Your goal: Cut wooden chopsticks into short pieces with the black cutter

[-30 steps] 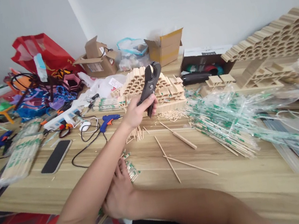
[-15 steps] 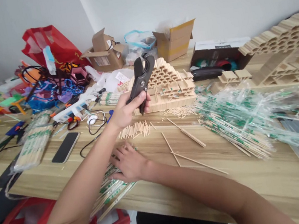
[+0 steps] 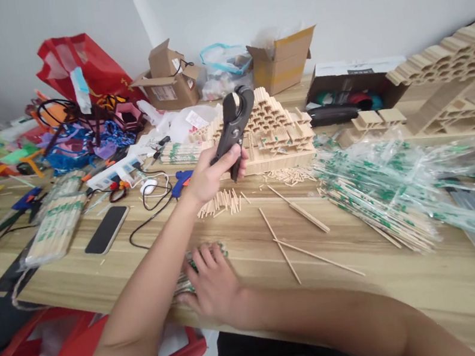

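Observation:
My arms are crossed. My left hand (image 3: 212, 177) is closed round the handles of black cutting pliers (image 3: 235, 122), held upright above a small heap of short cut sticks (image 3: 222, 203). My right hand (image 3: 211, 279) rests at the table's near edge, its fingers curled together over a bundle of wrapped chopsticks (image 3: 187, 280), most of which is hidden under the hand and my left forearm. Three bare long sticks (image 3: 295, 235) lie loose just right of both hands.
A stick-built stepped model (image 3: 277, 129) stands behind the pliers, and a bigger one (image 3: 451, 69) at the right. A heap of empty wrappers and chopsticks (image 3: 385, 189) fills the right side. Phone (image 3: 106, 229), blue glue gun (image 3: 182, 179), cables, boxes and a red bag (image 3: 77, 68) crowd the left and back.
My right hand has pulled back toward the table's near edge, gathering the wrapped chopsticks, which earlier fanned out over the edge. My left hand keeps the pliers raised in nearly the same place.

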The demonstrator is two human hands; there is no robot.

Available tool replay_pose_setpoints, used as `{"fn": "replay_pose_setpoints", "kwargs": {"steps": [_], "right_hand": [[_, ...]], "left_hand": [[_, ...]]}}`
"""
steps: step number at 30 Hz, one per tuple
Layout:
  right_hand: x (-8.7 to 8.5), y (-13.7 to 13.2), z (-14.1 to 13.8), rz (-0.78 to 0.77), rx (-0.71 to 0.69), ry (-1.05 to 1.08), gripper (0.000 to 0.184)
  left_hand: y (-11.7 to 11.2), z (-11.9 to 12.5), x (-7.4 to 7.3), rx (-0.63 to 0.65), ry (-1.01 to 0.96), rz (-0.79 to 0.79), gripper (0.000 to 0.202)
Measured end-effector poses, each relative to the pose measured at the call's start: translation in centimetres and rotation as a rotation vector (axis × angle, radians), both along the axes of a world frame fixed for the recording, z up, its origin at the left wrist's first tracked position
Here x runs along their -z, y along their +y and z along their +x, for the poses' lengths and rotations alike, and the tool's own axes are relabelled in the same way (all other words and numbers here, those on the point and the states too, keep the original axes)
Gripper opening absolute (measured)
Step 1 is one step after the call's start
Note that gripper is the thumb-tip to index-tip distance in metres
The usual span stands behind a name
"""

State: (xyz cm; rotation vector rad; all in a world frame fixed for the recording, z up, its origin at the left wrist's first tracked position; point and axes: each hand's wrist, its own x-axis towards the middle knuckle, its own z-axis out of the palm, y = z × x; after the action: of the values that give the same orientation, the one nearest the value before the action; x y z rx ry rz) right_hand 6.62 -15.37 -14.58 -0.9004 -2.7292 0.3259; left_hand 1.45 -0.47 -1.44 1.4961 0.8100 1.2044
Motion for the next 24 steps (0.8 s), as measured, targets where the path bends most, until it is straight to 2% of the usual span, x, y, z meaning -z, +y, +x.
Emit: {"fn": "replay_pose_setpoints", "kwargs": {"steps": [3, 9, 13, 17, 20, 22, 24], "right_hand": [[-0.5, -1.5, -0.2, -0.008, 0.072, -0.05, 0.074], [-0.9, -2.4, 2.0, 0.041, 0.071, 0.016, 0.084], [-0.2, -2.9, 2.0, 0.076, 0.086, 0.041, 0.077], [0.4, -3.3, 1.3, 0.115, 0.056, 0.037, 0.079], [-0.3, -2.9, 2.3, 0.145, 0.022, 0.06, 0.08], [-1.6, -1.9, 4.5, 0.116, -0.037, 0.119, 0.066], [-2.9, -0.1, 7.9, 0.084, -0.106, 0.199, 0.043]], "left_hand": [[0.3, 0.7, 1.7, 0.005, -0.03, 0.01, 0.044], [1.0, 1.4, 7.8, -0.085, -0.105, -0.052, 0.044], [0.8, 1.6, 10.8, -0.132, -0.079, -0.042, 0.042], [0.2, 1.4, 12.1, -0.164, 0.099, 0.01, 0.042], [-0.2, 1.1, 12.2, -0.174, 0.253, 0.064, 0.042], [-0.4, 1.1, 11.9, -0.165, 0.32, 0.098, 0.04], [-0.7, 1.1, 11.6, -0.146, 0.366, 0.126, 0.037]]}}
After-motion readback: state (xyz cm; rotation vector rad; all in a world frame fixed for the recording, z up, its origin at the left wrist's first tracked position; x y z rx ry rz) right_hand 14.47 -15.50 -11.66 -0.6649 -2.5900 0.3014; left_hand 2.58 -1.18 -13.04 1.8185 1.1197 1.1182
